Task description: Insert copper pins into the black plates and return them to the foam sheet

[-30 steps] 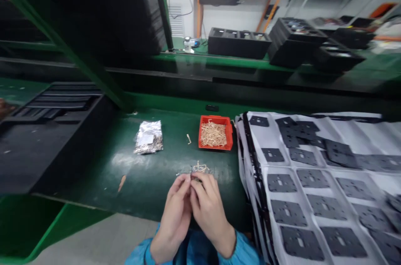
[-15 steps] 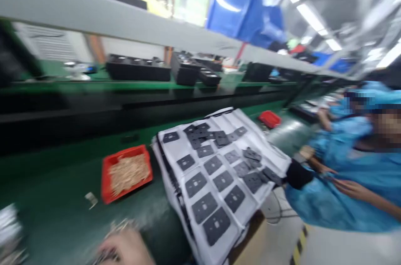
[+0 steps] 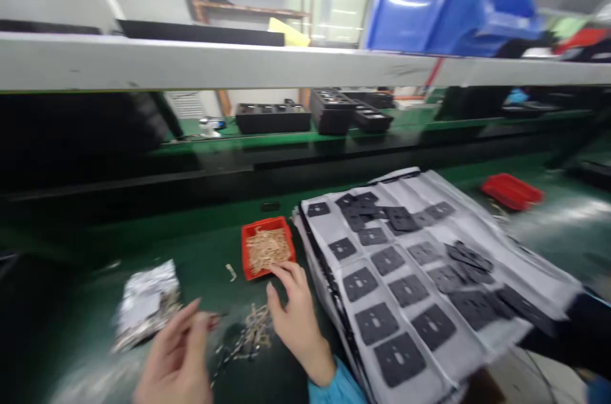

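My right hand [image 3: 298, 315] reaches to the front edge of a red tray [image 3: 247, 251] filled with small tan pieces [image 3: 268, 249]; its fingers are apart, with the fingertips at the pieces. Lower left, my left hand [image 3: 176, 353] has thumb and fingers pinched together around something small and dark that I cannot make out. Between the hands, a loose pile of small tan and dark pieces [image 3: 255, 327] lies on the green table [image 3: 200, 257]. A silver bag [image 3: 146, 302] is left of it. Flat dark plates [image 3: 375, 322] lie in rows on a white sheet [image 3: 458, 200] at the right.
One small pale piece [image 3: 231, 272] lies left of the red tray. A second red tray [image 3: 512, 191] is farther right. Black boxes [image 3: 272, 118] stand on a ledge behind, under a grey shelf beam [image 3: 214, 67]. Blue bins [image 3: 424, 9] sit above.
The view has swung left, so the trays and sheet appear farther right and the co-workers are out of view. Both my hands now show, my right hand at the red tray.
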`<state>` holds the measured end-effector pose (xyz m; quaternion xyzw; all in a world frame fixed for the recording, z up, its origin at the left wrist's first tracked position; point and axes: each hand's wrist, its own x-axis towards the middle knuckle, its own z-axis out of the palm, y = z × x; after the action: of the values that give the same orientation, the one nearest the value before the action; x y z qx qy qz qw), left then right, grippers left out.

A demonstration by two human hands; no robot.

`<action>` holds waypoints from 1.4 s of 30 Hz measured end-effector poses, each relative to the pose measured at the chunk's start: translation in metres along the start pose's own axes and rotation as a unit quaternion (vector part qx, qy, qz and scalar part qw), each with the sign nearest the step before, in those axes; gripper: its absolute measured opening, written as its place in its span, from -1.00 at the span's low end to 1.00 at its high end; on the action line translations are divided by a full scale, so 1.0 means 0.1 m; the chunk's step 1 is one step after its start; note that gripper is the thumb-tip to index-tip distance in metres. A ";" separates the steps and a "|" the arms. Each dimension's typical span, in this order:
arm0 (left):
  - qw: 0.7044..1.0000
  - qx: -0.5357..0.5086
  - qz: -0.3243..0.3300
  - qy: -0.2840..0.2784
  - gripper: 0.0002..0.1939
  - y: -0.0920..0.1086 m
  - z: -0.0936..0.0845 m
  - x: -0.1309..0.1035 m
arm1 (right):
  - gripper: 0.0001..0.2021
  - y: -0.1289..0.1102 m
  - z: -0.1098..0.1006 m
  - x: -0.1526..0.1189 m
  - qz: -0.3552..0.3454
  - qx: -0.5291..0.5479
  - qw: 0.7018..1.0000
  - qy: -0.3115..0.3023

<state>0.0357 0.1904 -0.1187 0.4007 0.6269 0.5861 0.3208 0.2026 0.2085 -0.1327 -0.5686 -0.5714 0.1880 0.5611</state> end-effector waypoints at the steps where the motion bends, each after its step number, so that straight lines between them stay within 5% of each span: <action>1: 1.000 0.001 -0.003 0.002 -0.56 0.06 -0.05 -0.01 | -0.65 0.01 0.01 -0.07 0.012 0.041 0.999 -0.032; 5: 0.997 -0.033 -0.015 -0.064 -0.71 0.22 0.06 -0.15 | -0.79 -0.05 -0.03 -0.32 0.064 0.158 0.978 -0.117; 11: 0.995 0.000 -0.010 -0.097 -0.82 0.24 0.09 -0.31 | -0.70 -0.12 -0.03 -0.36 0.132 0.213 0.960 -0.121; 18: 0.992 0.125 0.026 -0.004 -0.85 0.20 -0.45 0.54 | -0.71 0.04 -0.13 -0.47 0.189 0.228 0.950 -0.100; 20: 0.987 0.150 0.050 -0.015 -0.86 0.30 -0.44 0.73 | -0.69 0.06 -0.14 -0.55 0.193 0.230 0.948 -0.106; 23: 0.971 0.157 0.104 -0.145 -0.85 0.57 -0.02 0.72 | -0.63 0.08 -0.05 -0.68 0.200 0.230 0.945 -0.118; 27: 0.906 0.157 0.168 -0.355 -0.79 1.02 1.09 0.45 | -0.55 0.17 0.11 -0.83 0.218 0.231 0.941 -0.115; 30: 0.861 0.200 0.204 -0.421 -0.82 1.18 1.97 0.42 | -0.52 0.24 0.17 -0.89 0.230 0.240 0.937 -0.112; 33: 0.807 0.295 0.244 -0.449 -0.73 1.13 2.54 0.56 | -0.48 0.30 0.18 -0.91 0.237 0.255 0.931 -0.107; 36: 0.768 0.374 0.265 -0.448 -0.63 0.98 2.69 0.72 | -0.45 0.32 0.19 -0.91 0.244 0.270 0.926 -0.098; 42: 0.737 0.407 0.307 -0.444 -0.63 0.83 2.58 0.91 | -0.50 0.29 0.22 -0.90 0.259 0.290 0.916 -0.101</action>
<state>0.2284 0.3932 -0.0576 0.8785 0.4350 0.0977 0.1718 0.1714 0.1487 -0.2030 -0.4867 -0.3781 0.5405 0.5728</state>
